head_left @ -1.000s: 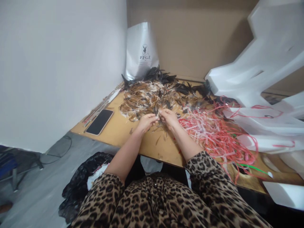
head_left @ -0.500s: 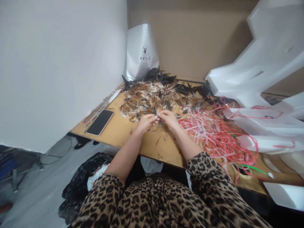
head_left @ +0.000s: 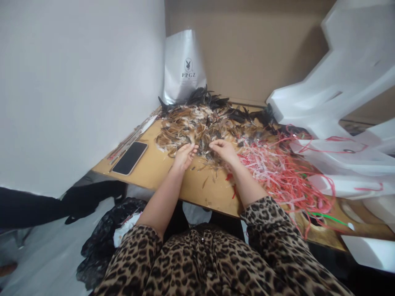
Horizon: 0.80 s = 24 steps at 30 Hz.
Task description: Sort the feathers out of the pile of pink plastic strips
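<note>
A heap of brown, black and white feathers [head_left: 197, 123] covers the back of a wooden table [head_left: 154, 170]. My left hand [head_left: 184, 155] lies at the heap's near edge, fingers stretched out on the feathers and holding nothing I can see. A short gap to the right, my right hand [head_left: 224, 150] has its fingers curled and pinched into the feathers. What it grips is small. Loose feather bits lie on the table in front of both hands. My sleeves are leopard print.
A tangle of red and pink strips [head_left: 277, 170] lies right of my hands. A phone [head_left: 130, 158] rests face up at the left, beside thin rods. A white bag [head_left: 184, 65] stands behind, white foam pieces [head_left: 339, 82] at the right. A black bag [head_left: 101, 234] and a dark shape [head_left: 46, 205] are on the floor.
My hands, pinched together over one spot before, have drawn apart and the left has flattened. A dark shape has come in across the floor at lower left.
</note>
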Available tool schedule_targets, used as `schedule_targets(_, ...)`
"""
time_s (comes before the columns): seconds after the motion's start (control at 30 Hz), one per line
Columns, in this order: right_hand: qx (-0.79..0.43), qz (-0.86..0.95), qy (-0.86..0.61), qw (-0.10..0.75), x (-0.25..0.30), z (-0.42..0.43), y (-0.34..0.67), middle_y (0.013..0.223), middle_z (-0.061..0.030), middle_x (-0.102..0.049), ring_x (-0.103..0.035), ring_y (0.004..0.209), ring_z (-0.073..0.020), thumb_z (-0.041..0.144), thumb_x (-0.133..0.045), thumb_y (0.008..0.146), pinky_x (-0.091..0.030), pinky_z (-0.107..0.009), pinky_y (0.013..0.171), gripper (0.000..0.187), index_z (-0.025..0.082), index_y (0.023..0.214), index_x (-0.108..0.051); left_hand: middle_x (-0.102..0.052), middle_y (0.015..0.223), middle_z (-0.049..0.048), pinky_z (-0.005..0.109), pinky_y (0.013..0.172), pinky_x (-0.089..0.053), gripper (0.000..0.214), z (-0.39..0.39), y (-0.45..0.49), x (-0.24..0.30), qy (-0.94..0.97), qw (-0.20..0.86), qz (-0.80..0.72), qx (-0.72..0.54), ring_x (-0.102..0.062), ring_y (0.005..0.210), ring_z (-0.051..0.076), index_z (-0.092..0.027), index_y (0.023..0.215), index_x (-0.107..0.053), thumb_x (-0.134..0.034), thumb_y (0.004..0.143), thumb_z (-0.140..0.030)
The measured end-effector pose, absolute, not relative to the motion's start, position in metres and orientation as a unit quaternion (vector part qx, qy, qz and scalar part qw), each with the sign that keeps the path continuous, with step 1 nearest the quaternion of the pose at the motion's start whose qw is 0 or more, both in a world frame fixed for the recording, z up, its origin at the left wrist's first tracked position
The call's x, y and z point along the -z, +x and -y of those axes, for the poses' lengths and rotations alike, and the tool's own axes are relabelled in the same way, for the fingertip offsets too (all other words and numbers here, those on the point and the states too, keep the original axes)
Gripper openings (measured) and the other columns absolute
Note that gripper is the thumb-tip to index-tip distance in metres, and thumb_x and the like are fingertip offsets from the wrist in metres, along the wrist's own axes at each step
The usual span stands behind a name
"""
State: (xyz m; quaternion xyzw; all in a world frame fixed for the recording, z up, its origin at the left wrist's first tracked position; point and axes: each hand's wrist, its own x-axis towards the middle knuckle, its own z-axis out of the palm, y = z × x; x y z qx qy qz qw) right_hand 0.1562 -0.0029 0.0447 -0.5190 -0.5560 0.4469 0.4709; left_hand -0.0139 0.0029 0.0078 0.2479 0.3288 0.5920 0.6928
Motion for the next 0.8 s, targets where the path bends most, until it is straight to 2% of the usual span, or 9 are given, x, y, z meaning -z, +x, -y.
schedule_targets(0.23,-0.299,0.711,-0.530,0.353,-0.044,0.003,0.166,0.063,-0.0009,-0.060,-0.050,0.056,-0.0113,0.035,-0.059,0.067,-0.038,-0.024,0.057,0.020,0.016,0.071,-0.063,-0.065,0.074,0.0025,0.009,0.045,-0.039,0.011,-0.007,-0.017,-0.003,0.222,0.704,-0.317,-0.595,-0.054,0.053,0.001,-0.012,0.079,-0.058,-0.064,0.070,-0.014)
schedule_targets(0.4,-0.070,0.805,-0.550,0.210,-0.046,0.016,0.152,0.089,-0.0062,-0.061,-0.055,0.081,-0.0189,0.032,-0.059,0.070,-0.039,-0.028,0.068,0.026,0.021,0.093,-0.062,-0.065,0.072,0.0014,0.009,0.045,-0.039,0.009,-0.003,-0.015,-0.007,0.230,0.716,-0.318,-0.577,-0.054,0.053,0.001,-0.012,0.078,-0.058,-0.063,0.071,-0.013)
schedule_targets(0.5,-0.018,0.809,-0.570,0.143,-0.048,0.021,0.148,0.097,-0.0088,-0.059,-0.055,0.087,-0.0208,0.030,-0.054,0.075,-0.038,-0.029,0.070,0.024,0.022,0.096,-0.061,-0.064,0.072,0.0013,0.010,0.046,-0.039,0.010,-0.001,-0.014,-0.009,0.241,0.723,-0.320,-0.563,-0.054,0.054,0.001,-0.012,0.077,-0.057,-0.064,0.070,-0.013)
schedule_targets(0.57,-0.033,0.796,-0.574,0.191,-0.047,0.019,0.150,0.092,-0.0085,-0.060,-0.055,0.085,-0.0197,0.029,-0.048,0.079,-0.039,-0.029,0.071,0.019,0.021,0.087,-0.063,-0.064,0.072,0.0012,0.010,0.046,-0.039,0.011,-0.001,-0.013,-0.009,0.246,0.728,-0.318,-0.555,-0.054,0.055,0.002,-0.012,0.077,-0.057,-0.064,0.070,-0.013)
schedule_targets(0.63,-0.080,0.759,-0.564,0.315,-0.047,0.014,0.154,0.085,-0.0074,-0.061,-0.056,0.081,-0.0182,0.032,-0.047,0.080,-0.040,-0.029,0.072,0.021,0.019,0.078,-0.064,-0.064,0.072,0.0013,0.010,0.047,-0.039,0.011,0.000,-0.013,-0.009,0.249,0.733,-0.317,-0.548,-0.055,0.055,0.002,-0.012,0.078,-0.057,-0.064,0.070,-0.013)
schedule_targets(0.73,-0.231,0.636,-0.526,0.515,-0.048,0.006,0.158,0.075,-0.0045,-0.063,-0.056,0.070,-0.0150,0.038,-0.055,0.074,-0.043,-0.028,0.067,0.022,0.017,0.077,-0.064,-0.065,0.073,0.0018,0.011,0.047,-0.039,0.011,0.001,-0.012,-0.009,0.255,0.740,-0.313,-0.538,-0.056,0.056,0.002,-0.012,0.078,-0.057,-0.064,0.070,-0.013)
schedule_targets(0.8,-0.351,0.530,-0.494,0.593,-0.049,0.002,0.159,0.073,-0.0033,-0.064,-0.056,0.062,-0.0128,0.041,-0.061,0.068,-0.044,-0.027,0.059,0.027,0.017,0.080,-0.063,-0.066,0.076,0.0031,0.011,0.048,-0.040,0.012,0.002,-0.011,-0.009,0.258,0.743,-0.314,-0.532,-0.057,0.059,0.004,-0.011,0.079,-0.056,-0.064,0.070,-0.013)
